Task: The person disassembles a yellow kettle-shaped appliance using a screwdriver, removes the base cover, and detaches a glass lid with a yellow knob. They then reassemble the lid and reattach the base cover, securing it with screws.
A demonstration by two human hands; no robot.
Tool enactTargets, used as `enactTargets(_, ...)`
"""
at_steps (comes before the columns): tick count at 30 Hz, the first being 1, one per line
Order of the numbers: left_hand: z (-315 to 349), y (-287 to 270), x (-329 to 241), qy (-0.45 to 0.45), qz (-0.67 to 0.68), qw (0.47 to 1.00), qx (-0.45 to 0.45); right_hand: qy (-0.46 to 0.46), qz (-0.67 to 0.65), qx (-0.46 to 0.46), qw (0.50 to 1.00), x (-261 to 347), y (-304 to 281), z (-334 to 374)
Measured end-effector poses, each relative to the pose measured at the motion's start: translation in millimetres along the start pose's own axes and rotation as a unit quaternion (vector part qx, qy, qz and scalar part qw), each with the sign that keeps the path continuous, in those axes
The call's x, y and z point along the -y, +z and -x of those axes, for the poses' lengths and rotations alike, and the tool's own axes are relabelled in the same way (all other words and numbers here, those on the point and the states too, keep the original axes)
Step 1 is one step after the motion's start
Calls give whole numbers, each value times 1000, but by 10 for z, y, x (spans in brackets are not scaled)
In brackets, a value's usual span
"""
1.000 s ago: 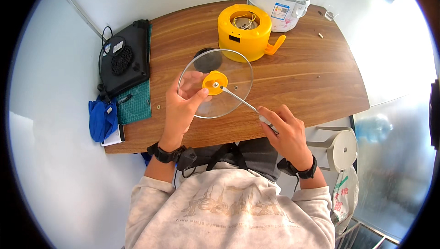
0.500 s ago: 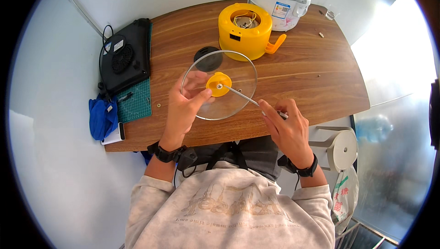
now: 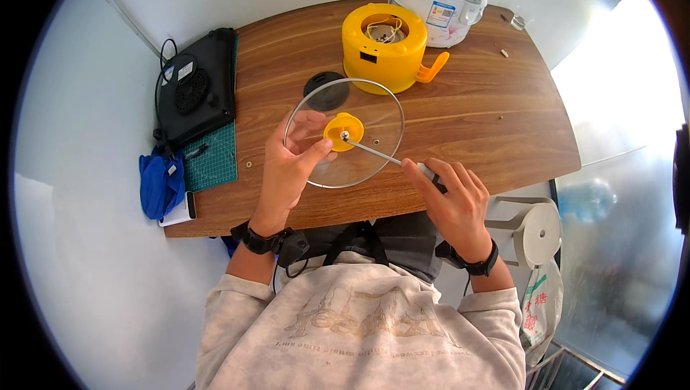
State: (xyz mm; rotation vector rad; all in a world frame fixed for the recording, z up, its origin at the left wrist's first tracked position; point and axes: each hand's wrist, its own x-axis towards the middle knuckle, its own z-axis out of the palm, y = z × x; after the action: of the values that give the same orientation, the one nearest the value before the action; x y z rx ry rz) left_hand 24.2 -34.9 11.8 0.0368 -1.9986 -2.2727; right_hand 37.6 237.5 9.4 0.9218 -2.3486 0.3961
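Observation:
A round glass lid with a metal rim is held up over the table by my left hand. The fingers of that hand lie behind the glass, and its thumb presses on the yellow knob at the lid's middle. A small screw shows in the knob's centre. My right hand is closed around the handle of a screwdriver, whose thin shaft slants left across the lid. The shaft's tip is at or beside the screw; whether it sits in the screw head I cannot tell.
Behind the lid lie a black round cover and an upturned yellow pot base with loose wires inside. A white rice cooker stands behind. At left are a black appliance, a green mat and a blue cloth.
My right hand has shifted slightly right and turned, its fingers now further over the screwdriver handle. The screwdriver tip has moved a little lower by the screw. My left hand and lid stay nearly still.

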Motion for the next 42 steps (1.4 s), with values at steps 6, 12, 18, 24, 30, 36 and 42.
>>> enactTargets(6, 0, 1, 8, -4, 2, 1000, -1, -2, 7, 1, 1000, 6, -6, 9)
enactTargets(12, 0, 12, 20, -8, -3, 1000, 2, -7, 21, 5, 1000, -1, -14, 5)
enactTargets(18, 20, 31, -11, 29, -116, 993, 24, -18, 43, 22, 999, 31, -95, -84)
enactTargets(24, 62, 51, 30, 53, -158, 986, -3, 13, 8, 73, 997, 99, -6, -26)
enactTargets(30, 93, 15, 94, 36, -170, 985, -13, 135, -162, 80, 974, 335, 213, 138)
enactTargets(36, 127, 128, 13, 128, -318, 936, -84, 315, -500, 204, 780, 250, 303, 66)
enactTargets(42, 125, 112, 40, 183, -313, 928, -87, 457, -753, 239, 408, 182, 112, -142)
